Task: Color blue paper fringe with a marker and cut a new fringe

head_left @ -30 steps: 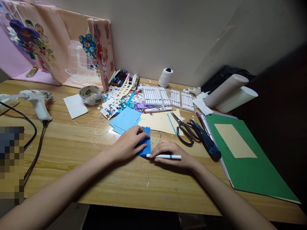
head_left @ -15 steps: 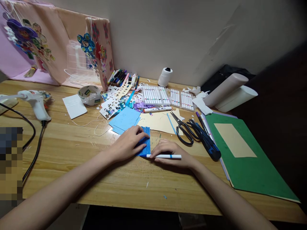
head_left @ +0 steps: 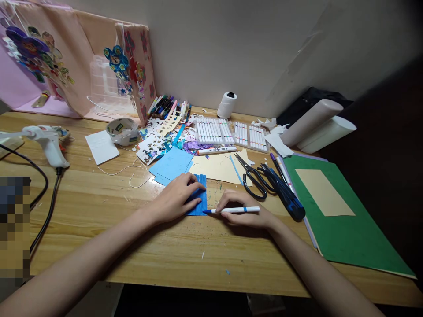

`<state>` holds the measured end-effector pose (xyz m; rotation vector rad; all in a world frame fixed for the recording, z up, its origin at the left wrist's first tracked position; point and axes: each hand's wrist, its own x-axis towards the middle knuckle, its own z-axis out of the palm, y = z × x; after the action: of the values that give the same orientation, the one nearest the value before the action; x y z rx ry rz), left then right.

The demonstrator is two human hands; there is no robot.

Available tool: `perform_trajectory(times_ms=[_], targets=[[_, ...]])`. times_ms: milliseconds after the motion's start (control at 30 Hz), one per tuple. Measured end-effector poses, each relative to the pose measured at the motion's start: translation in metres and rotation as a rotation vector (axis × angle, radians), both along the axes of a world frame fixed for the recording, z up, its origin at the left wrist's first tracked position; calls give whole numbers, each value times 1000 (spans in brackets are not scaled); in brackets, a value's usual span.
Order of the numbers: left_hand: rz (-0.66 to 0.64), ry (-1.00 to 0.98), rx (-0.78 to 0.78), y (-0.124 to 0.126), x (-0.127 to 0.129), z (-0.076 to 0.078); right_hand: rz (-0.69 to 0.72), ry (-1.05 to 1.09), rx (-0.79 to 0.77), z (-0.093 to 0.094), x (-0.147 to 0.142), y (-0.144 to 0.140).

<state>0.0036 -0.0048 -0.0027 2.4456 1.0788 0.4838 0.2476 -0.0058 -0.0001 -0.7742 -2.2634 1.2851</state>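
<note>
Wooden desk (head_left: 99, 211) against a pale wall, cluttered along the back edge.

Change vs. half a second ago: the white marker (head_left: 235, 210) has shifted right and slightly up; its blue tip now sits at the lower right corner of the blue pleated paper (head_left: 199, 198) rather than overlapping its bottom edge. The right hand (head_left: 246, 210) has gone from lying flat over the marker to gripping it, fingers closed round the barrel, marker lying nearly level. The left hand (head_left: 176, 198) is unchanged: pressed flat on the blue pleated paper, fingers spread, closed on nothing.

Paper position: on the desk, centre, just in front of the light blue sheets (head_left: 172, 164) and the cream paper (head_left: 220, 167).

Surroundings: black scissors (head_left: 253, 178) and a dark utility knife (head_left: 286, 196) just right of the right hand; green folder (head_left: 343, 229) beyond them. Marker trays (head_left: 214, 131) and paper scraps (head_left: 158, 138) behind. Tape roll (head_left: 123, 130) and glue gun (head_left: 48, 140) to the left, its cable trailing toward the desk's near edge. Nothing lies between the hands and the paper.
</note>
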Motion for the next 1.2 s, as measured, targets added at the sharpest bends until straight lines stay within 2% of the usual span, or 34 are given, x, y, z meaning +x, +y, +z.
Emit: perform_trajectory(times_ms=[267, 433, 567, 667, 833, 1000, 1100, 1200], targets=[[7, -20, -4, 0, 1, 0, -170, -51, -132, 0, -1, 0], [6, -29, -7, -1, 0, 0, -230, -76, -120, 1, -2, -1], [3, -6, -4, -1, 0, 0, -219, -47, -100, -1, 0, -1], [4, 1, 2, 0, 0, 0, -182, -40, -142, -1, 0, 0], [7, -3, -4, 0, 0, 0, -228, -18, -101, 1, -1, 0], [10, -17, 6, 0, 0, -1, -102, -6, -211, -2, 2, 0], [7, -14, 11, 0, 0, -1, -121, -5, -198, -3, 2, 0], [7, -1, 4, 0, 0, 0, -75, -15, -190, -3, 1, -1]])
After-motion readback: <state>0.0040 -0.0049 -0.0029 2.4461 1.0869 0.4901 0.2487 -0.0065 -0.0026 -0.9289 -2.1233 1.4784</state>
